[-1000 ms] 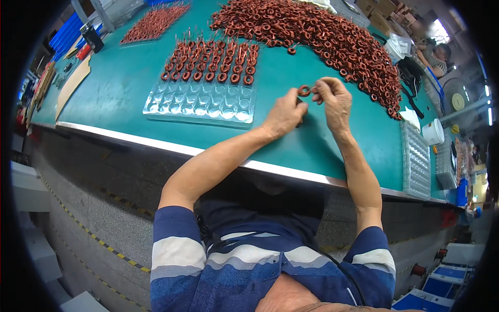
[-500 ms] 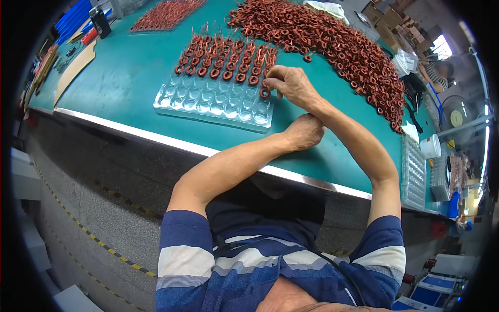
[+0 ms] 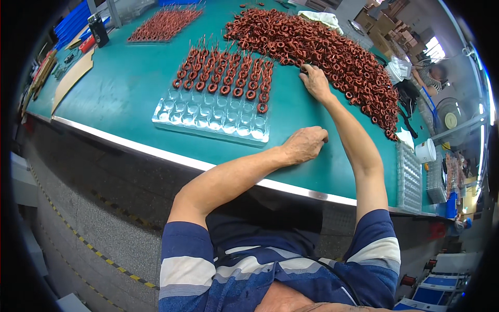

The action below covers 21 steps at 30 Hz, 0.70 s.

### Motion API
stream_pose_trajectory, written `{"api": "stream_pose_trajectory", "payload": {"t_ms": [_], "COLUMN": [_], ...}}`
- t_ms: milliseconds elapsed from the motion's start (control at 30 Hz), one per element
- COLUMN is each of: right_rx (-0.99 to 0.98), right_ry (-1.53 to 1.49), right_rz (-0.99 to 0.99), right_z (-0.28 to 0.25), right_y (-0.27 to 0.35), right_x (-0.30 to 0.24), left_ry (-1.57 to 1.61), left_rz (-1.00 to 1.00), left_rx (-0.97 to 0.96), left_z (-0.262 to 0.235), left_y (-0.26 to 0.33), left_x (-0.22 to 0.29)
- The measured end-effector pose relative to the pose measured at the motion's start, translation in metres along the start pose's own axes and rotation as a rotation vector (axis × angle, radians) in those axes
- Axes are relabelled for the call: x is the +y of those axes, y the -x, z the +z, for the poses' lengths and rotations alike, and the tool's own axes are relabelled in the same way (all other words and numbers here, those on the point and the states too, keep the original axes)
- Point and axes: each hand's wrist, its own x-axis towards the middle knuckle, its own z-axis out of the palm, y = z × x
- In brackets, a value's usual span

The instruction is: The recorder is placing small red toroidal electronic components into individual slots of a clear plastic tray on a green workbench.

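Observation:
At the near edge of a large heap of copper-wound ring coils [image 3: 332, 57], my right hand [image 3: 316, 86] has its thumb and fingertips closed on a loose ring coil, mostly covered by the fingers. My left hand [image 3: 304, 145] rests on the table near its front edge, fingers curled in; whatever they may hold is hidden. To the left of it lies a clear plastic tray [image 3: 208, 136] with round pockets. Its far rows carry upright coils [image 3: 224, 73] with wire ends pointing up. The right-hand column of coils reaches further toward me, and the near pockets are bare.
A second filled tray of coils [image 3: 165, 24] lies at the far left of the green table [image 3: 125, 93]. Near it stand a black bottle [image 3: 97, 30] and a cardboard strip [image 3: 73, 80]. Stacked clear trays [image 3: 409, 177] and a white tub [image 3: 426, 151] sit at the right.
My right hand has left the tray's right-hand column, where a coil now sits, and moved away from me to the heap's edge. My left hand stays near the front edge.

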Motion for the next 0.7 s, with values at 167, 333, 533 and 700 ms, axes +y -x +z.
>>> {"api": "stream_pose_trajectory", "payload": {"t_ms": [167, 333, 533, 700], "right_rx": [0.061, 0.029, 0.076, 0.108], "right_ry": [-0.016, -0.307, -0.371, -0.547], "right_rz": [-0.015, 0.077, 0.13, 0.323], "right_z": [-0.01, -0.044, -0.064, -0.073], "right_y": [0.027, 0.08, 0.12, 0.131], "right_x": [-0.003, -0.019, -0.021, -0.021], "left_ry": [-0.009, -0.019, 0.04, 0.179], "left_rz": [0.006, -0.003, -0.046, -0.252], "left_rx": [-0.008, 0.012, 0.051, 0.154], "left_z": [0.002, 0.004, -0.005, -0.007], "left_y": [-0.001, -0.002, -0.005, -0.007], "left_x": [-0.004, -0.008, -0.004, -0.008]}}
